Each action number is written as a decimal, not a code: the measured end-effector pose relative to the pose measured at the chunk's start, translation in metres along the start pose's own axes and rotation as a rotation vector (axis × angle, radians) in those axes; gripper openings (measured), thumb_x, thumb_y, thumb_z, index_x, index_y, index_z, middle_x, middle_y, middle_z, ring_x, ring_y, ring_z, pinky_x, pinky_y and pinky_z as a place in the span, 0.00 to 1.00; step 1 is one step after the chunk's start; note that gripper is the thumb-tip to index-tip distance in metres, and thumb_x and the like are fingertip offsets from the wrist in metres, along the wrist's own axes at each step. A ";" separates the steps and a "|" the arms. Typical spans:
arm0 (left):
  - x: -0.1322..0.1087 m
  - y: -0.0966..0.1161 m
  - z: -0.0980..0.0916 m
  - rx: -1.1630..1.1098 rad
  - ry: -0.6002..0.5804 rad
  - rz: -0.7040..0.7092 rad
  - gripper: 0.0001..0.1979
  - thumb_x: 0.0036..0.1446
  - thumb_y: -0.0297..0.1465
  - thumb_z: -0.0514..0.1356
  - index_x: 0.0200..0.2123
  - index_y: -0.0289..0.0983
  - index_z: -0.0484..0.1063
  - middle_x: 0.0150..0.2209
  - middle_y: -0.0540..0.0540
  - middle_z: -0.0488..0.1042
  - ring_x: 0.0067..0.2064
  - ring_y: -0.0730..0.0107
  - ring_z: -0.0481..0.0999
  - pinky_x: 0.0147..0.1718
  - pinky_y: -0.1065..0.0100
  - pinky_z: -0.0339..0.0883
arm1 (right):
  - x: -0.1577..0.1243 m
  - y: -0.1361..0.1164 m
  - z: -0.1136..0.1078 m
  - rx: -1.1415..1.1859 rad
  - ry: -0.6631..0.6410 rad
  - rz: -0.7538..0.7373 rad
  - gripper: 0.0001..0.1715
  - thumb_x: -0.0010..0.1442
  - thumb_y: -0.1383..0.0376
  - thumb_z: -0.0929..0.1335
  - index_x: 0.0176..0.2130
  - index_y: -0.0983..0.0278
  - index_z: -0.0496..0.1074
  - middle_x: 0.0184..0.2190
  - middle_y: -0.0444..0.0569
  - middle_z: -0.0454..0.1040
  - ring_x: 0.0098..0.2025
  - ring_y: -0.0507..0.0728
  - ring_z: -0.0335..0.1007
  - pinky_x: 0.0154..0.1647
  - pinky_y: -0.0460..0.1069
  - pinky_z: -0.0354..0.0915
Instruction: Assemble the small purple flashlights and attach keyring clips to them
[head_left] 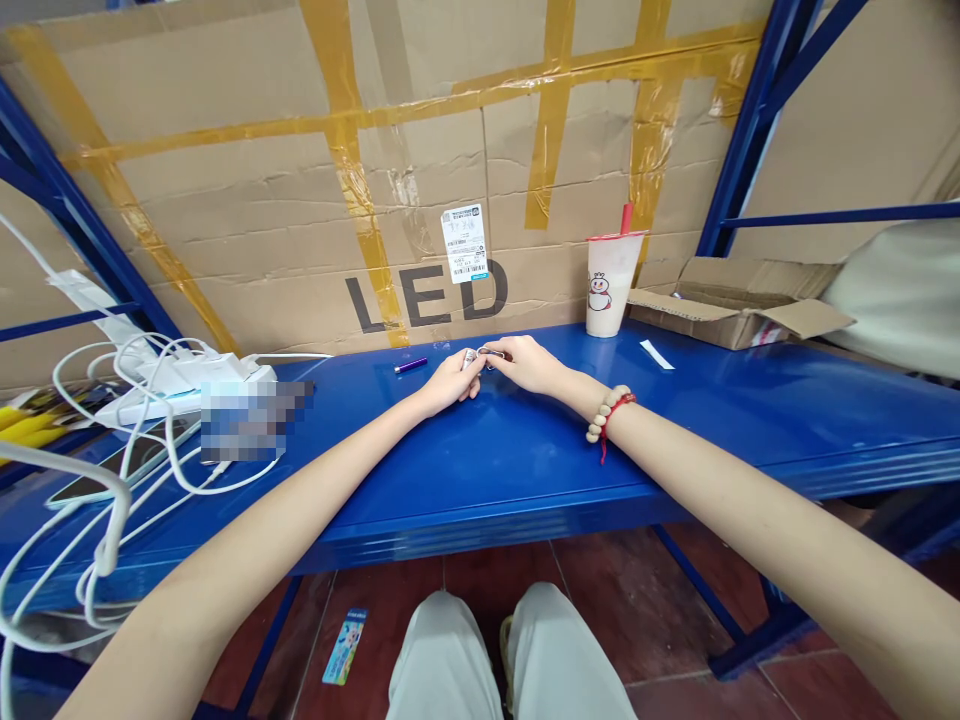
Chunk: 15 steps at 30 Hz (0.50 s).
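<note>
Both my arms stretch out over the blue metal shelf [525, 460]. My left hand [448, 382] and my right hand [525, 364] meet at its far side, fingers closed around a small silvery metal object [475, 358] held between them. I cannot make out what the object is. A bead bracelet with a red cord [607, 414] sits on my right wrist. A small purple pen-like stick [410, 366] lies on the shelf just left of my left hand.
A drink cup with a red straw [612, 280] stands at the back right, beside an open cardboard box [739, 300] and a white paper strip [657, 354]. White power strips and cables [150, 390] crowd the left end. Taped cardboard marked LED [427, 295] forms the back wall.
</note>
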<state>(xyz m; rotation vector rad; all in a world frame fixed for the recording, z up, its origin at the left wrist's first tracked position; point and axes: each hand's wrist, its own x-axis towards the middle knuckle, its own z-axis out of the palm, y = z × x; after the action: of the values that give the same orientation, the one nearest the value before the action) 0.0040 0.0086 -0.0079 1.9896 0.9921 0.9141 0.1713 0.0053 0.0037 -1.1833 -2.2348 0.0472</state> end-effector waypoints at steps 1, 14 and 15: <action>0.000 0.000 0.000 0.023 0.001 0.008 0.12 0.66 0.37 0.50 0.32 0.36 0.60 0.14 0.55 0.66 0.13 0.80 0.58 0.16 0.76 0.50 | 0.000 0.000 0.000 -0.007 -0.005 0.008 0.17 0.63 0.65 0.60 0.43 0.63 0.76 0.36 0.49 0.77 0.34 0.53 0.67 0.32 0.45 0.54; -0.001 0.005 0.000 0.190 0.010 0.028 0.13 0.65 0.36 0.51 0.29 0.37 0.60 0.15 0.55 0.66 0.14 0.79 0.60 0.19 0.75 0.54 | 0.000 0.001 -0.004 0.011 -0.048 0.013 0.16 0.62 0.65 0.61 0.39 0.64 0.77 0.32 0.48 0.77 0.30 0.51 0.65 0.31 0.45 0.54; -0.001 0.005 0.000 0.184 0.010 0.027 0.12 0.65 0.36 0.51 0.30 0.37 0.60 0.15 0.55 0.66 0.14 0.79 0.60 0.19 0.75 0.53 | 0.000 0.002 -0.004 0.009 -0.041 0.008 0.16 0.62 0.65 0.61 0.38 0.65 0.77 0.32 0.48 0.77 0.30 0.50 0.64 0.31 0.45 0.54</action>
<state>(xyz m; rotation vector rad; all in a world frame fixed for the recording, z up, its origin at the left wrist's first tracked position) 0.0057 0.0058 -0.0042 2.1570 1.0915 0.8748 0.1744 0.0056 0.0061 -1.1963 -2.2628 0.0856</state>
